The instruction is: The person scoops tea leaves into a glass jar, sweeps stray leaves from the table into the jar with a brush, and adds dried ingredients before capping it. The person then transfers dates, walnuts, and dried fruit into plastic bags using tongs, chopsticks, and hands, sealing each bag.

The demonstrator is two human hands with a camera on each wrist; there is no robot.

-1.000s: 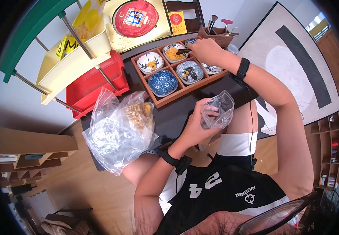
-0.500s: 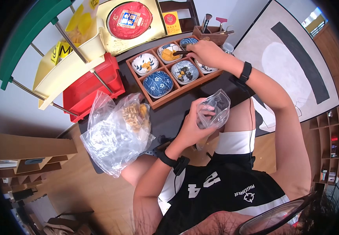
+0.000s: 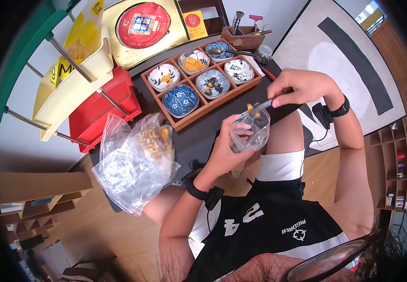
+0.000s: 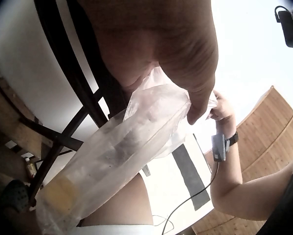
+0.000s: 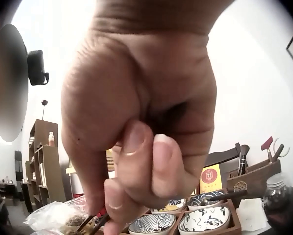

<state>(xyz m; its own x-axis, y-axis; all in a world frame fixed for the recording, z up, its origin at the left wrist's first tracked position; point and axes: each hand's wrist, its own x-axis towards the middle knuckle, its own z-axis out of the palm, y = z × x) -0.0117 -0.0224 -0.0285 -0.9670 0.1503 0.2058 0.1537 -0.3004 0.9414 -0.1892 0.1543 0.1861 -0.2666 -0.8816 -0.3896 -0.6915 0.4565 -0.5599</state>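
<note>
My left hand [image 3: 229,145] grips a clear plastic bag [image 3: 260,131] by its upper part, mouth upward. In the left wrist view the bag [image 4: 122,142] hangs long, with a yellowish piece [image 4: 60,193] showing near its bottom. Dark tweezers [image 3: 263,106] are pinched in my right hand [image 3: 304,87], tips at the bag's mouth with a small yellow piece [image 3: 253,112] between them. In the right wrist view the fingers are curled round the tweezers [image 5: 100,225]. Beyond stands a wooden divided tray [image 3: 184,123] of patterned bowls, one holding orange-yellow pieces [image 3: 194,64].
A large clear bag [image 3: 128,164] with brownish contents lies on the dark table's left. A dark spoon [image 3: 220,50] rests across a blue bowl. A glass jar [image 3: 264,53] and a wooden tool holder [image 3: 246,40] stand behind right, with the red bin [image 3: 100,108] at left.
My right hand has moved from the tray's bowls toward me, bringing the tweezers with a yellow piece to the bag's mouth. The left hand keeps hold of the bag in nearly the same place.
</note>
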